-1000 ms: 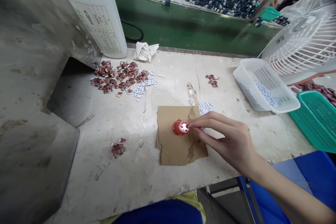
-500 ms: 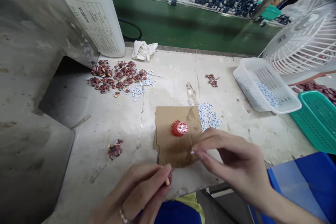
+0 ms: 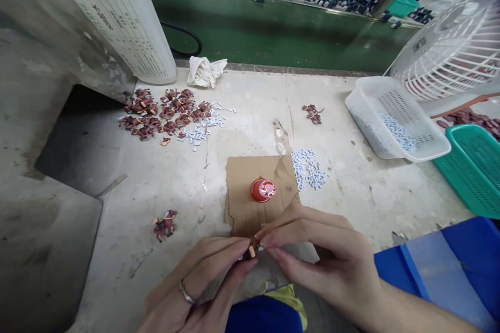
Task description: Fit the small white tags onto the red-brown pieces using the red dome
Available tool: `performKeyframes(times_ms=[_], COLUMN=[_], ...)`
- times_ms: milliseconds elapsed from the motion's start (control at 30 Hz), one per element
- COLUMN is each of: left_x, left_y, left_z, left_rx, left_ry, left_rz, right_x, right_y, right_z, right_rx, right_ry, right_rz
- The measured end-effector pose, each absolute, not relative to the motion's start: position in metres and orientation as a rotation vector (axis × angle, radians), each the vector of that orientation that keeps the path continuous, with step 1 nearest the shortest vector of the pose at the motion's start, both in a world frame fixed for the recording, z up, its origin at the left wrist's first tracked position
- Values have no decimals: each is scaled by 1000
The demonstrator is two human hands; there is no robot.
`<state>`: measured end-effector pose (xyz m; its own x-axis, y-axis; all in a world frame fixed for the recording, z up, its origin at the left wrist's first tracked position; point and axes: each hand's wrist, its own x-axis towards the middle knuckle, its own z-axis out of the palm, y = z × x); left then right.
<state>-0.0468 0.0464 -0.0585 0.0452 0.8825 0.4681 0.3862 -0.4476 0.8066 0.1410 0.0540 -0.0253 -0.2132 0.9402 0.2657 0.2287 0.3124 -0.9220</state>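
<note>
My left hand [image 3: 203,278] pinches a small brown horse-like figurine [image 3: 252,251] with a tan part, mostly hidden by the fingers. My right hand [image 3: 320,255] is closed, its thumb and forefinger pinching a tiny pale blue-white piece [image 3: 261,247] against the figurine's right side. Just beyond both hands lies a piece of cardboard [image 3: 242,208], with a shiny red cup-shaped item [image 3: 263,189] on it. Small pale blue-white pieces [image 3: 310,169] are spread beside the cardboard's right edge. A similar brown figurine [image 3: 164,225] stands on the table to the left.
Several brown figurines [image 3: 167,114] cluster at the back left near more pale pieces, a white jug [image 3: 128,26] and a crumpled cloth [image 3: 206,71]. At right are a white basket [image 3: 367,114], a green basket [image 3: 469,166] and a fan [image 3: 453,52]. Co-workers' arms show beyond the green barrier [image 3: 250,36].
My right hand has moved left and down, bringing the pale piece from over the cardboard's right edge to the figurine. My left hand still holds the figurine. The view has shifted slightly.
</note>
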Motion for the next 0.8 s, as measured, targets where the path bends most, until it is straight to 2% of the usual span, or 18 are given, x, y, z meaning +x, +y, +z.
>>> performKeyframes(times_ms=[233, 433, 533, 667, 800], left_x=[-47, -45, -43, -45, -47], left_y=[50, 50, 48, 47, 45], left_z=[-57, -61, -63, -65, -62], left_rx=[1922, 1869, 1821, 1806, 1774], left_ry=[1281, 1218, 1206, 1131, 1120], left_rz=[1376, 1385, 1404, 1395, 1292], right_x=[141, 149, 152, 153, 152], right_y=[57, 46, 41, 40, 42], right_z=[-22, -27, -30, -27, -21], right_rx=[-1068, -965, -950, -1000, -1087], right_ry=[-1760, -2131, -2145, -2144, -1947], right_rz=[916, 462, 368, 412, 666])
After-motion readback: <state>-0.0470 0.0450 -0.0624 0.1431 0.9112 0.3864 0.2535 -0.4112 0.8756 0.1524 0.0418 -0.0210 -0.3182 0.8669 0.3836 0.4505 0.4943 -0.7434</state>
